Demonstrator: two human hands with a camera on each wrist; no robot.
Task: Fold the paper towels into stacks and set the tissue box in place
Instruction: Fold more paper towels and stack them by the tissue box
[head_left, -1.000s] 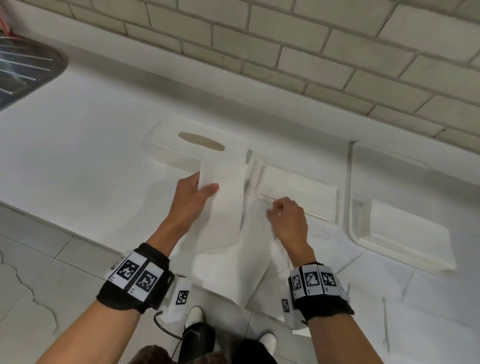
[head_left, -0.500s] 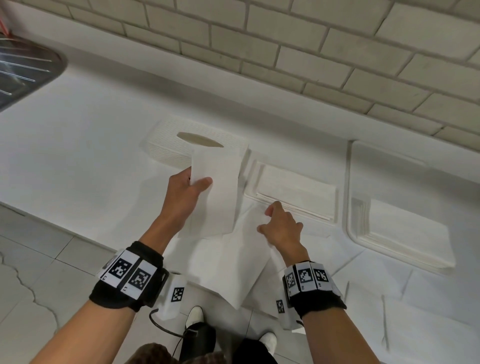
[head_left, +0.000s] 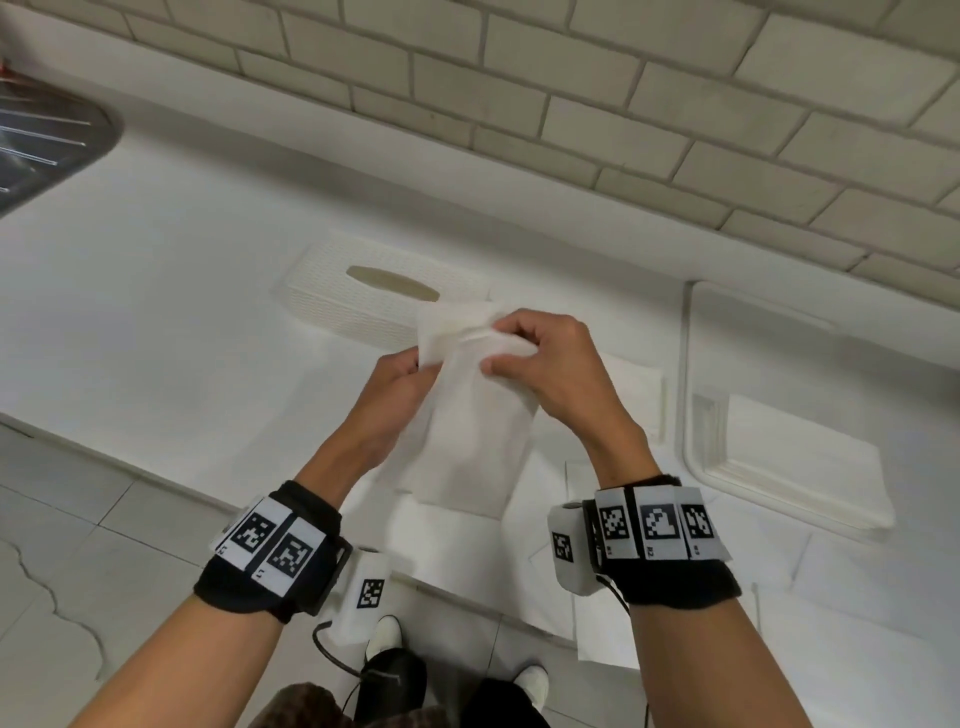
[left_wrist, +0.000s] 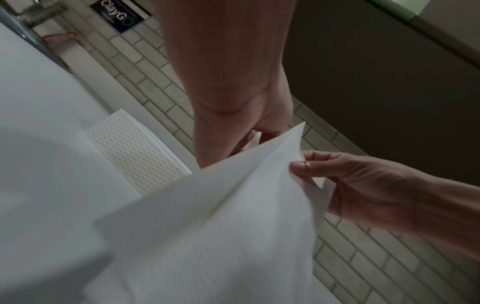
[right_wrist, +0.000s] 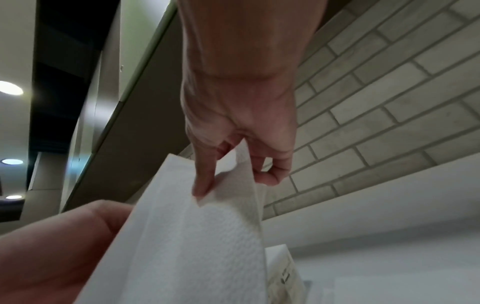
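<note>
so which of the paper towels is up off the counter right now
The folded paper towel pinched at its top edge by both hands, in front of the tissue box. The loose sheets and trayed stack lie flat.

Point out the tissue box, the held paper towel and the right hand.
tissue box (head_left: 332, 291): head view, woven top left of the slot.
paper towel (head_left: 472, 431): head view, hanging middle of the sheet.
right hand (head_left: 556, 369): head view, back of the hand.

Both bare forearms wear black wristbands (head_left: 270, 561) carrying white square-patterned tags. White camera pods (head_left: 571, 551) with black cables hang beneath; white shoes (head_left: 385, 631) below.
</note>
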